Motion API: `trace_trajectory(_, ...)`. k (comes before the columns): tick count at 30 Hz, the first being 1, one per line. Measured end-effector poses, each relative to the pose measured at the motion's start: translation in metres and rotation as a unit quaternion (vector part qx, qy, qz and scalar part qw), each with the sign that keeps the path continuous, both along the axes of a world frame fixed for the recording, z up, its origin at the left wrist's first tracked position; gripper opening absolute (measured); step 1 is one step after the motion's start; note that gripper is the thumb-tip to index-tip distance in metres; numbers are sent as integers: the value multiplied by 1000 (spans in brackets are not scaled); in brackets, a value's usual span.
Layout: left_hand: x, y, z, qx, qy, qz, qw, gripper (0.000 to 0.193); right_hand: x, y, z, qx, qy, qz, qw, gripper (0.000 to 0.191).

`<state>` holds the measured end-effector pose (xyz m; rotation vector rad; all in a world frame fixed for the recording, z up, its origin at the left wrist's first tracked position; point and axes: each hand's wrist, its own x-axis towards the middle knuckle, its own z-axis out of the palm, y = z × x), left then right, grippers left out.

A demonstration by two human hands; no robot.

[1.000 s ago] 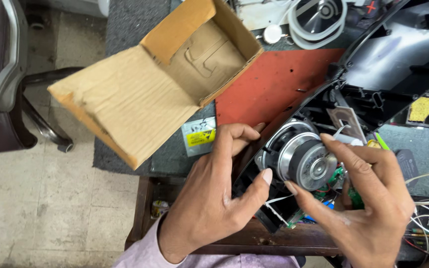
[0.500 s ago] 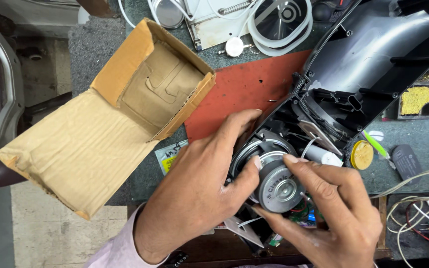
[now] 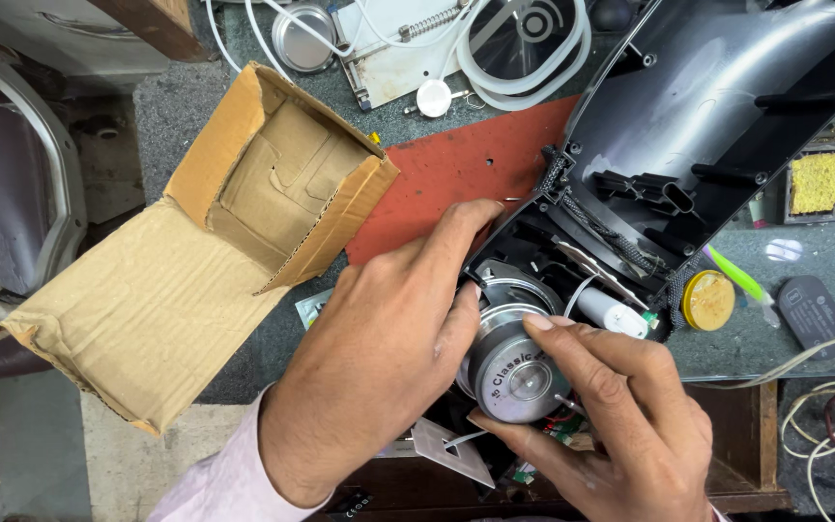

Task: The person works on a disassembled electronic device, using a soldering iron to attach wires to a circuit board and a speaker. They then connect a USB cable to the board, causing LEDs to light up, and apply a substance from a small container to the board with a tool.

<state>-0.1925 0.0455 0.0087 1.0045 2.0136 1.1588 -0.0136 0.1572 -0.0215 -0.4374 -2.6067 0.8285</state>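
Observation:
A round silver motor (image 3: 511, 365) sits in the lower end of a black plastic appliance housing (image 3: 717, 116) on the workbench. My left hand (image 3: 388, 358) lies over the motor's left side, its thumb against the metal rim and fingers reaching into the housing. My right hand (image 3: 611, 416) cups the motor from below and the right, fingers on its face and edge. A white cylindrical capacitor (image 3: 611, 314) and thin wires lie just right of the motor inside the housing.
An open cardboard box (image 3: 215, 251) lies at the left on the bench edge. A red mat (image 3: 456, 174) lies under the housing. A white tubing ring (image 3: 524, 48), a yellow round tin (image 3: 707, 300), a sponge tray (image 3: 823, 182) and cables (image 3: 823, 425) surround the work.
The view has shifted so the box and housing sit lower and further right. Both hands have closed in tighter around the motor, which sits deeper in the housing.

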Motion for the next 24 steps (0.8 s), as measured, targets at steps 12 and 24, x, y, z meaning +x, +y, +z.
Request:
trace_trajectory(12, 5, -4, -3, 18, -12, 16, 1000, 47, -6, -2, 11, -41, -10, -25, 999, 74)
trace_trajectory(24, 3, -16, -10, 46, -18, 10, 999, 53, -9, -15, 17, -21, -18, -71, 997, 69)
